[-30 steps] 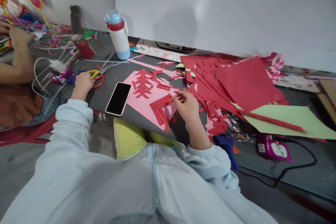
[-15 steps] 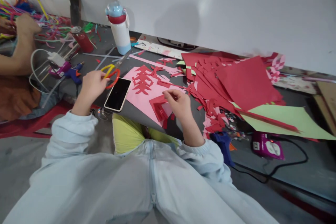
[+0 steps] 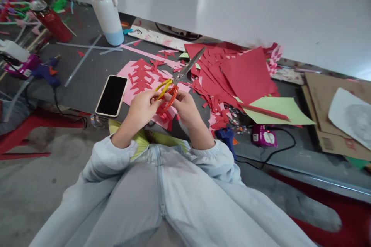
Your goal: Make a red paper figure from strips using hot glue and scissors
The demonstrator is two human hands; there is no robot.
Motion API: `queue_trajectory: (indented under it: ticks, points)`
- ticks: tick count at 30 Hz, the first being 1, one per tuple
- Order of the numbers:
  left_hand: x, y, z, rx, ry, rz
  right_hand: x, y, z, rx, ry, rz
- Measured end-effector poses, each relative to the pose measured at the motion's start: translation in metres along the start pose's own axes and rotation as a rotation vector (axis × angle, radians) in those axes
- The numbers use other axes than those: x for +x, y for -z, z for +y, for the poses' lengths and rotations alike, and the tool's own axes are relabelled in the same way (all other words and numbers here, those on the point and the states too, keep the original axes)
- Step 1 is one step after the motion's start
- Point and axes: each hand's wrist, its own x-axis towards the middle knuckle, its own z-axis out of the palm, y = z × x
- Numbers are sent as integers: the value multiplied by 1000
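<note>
Scissors (image 3: 177,80) with a yellow and an orange handle are held up over the table edge, blades pointing up and to the right. My left hand (image 3: 141,110) is closed, its fingers at the yellow handle. My right hand (image 3: 187,111) is closed too, fingers curled at the orange handle. A cut red paper piece (image 3: 164,117) shows just below, between the two hands. Whether either hand also grips it, I cannot make out. Under them lies a pink sheet (image 3: 127,72) with red cutouts on it.
A black phone (image 3: 111,95) lies left of my hands. A white and blue bottle (image 3: 106,7) and a red can (image 3: 52,20) stand at the back left. A red paper pile (image 3: 240,71), a green sheet (image 3: 275,109), a blue glue gun (image 3: 227,137) and cardboard (image 3: 321,96) lie right.
My left hand picked up the scissors at the left and carried them to the middle. My right hand rose to meet them. The view swung right and down.
</note>
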Motion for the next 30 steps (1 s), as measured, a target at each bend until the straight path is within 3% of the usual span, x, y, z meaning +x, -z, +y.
queue_trajectory:
  ticks: [4, 8, 11, 14, 19, 26, 30]
  points:
    - [-4, -8, 15, 147, -32, -43, -1, 9, 2, -138, 22, 21]
    - [-7, -1, 21, 302, -146, -110, -10, 23, -1, -328, 51, 141]
    - [-6, 9, 12, 250, -160, -6, -21, 36, -11, -433, 29, 182]
    - [-5, 12, -4, 154, -130, 53, -32, 50, -23, -385, -24, 217]
    - [-1, -1, -24, 182, -107, 2, -52, 68, -31, -217, -113, 203]
    - [11, -29, -25, 466, -96, -71, -82, 80, -26, -27, -218, 191]
    - [13, -37, -24, 535, -82, -42, -90, 81, -22, -19, -260, 133]
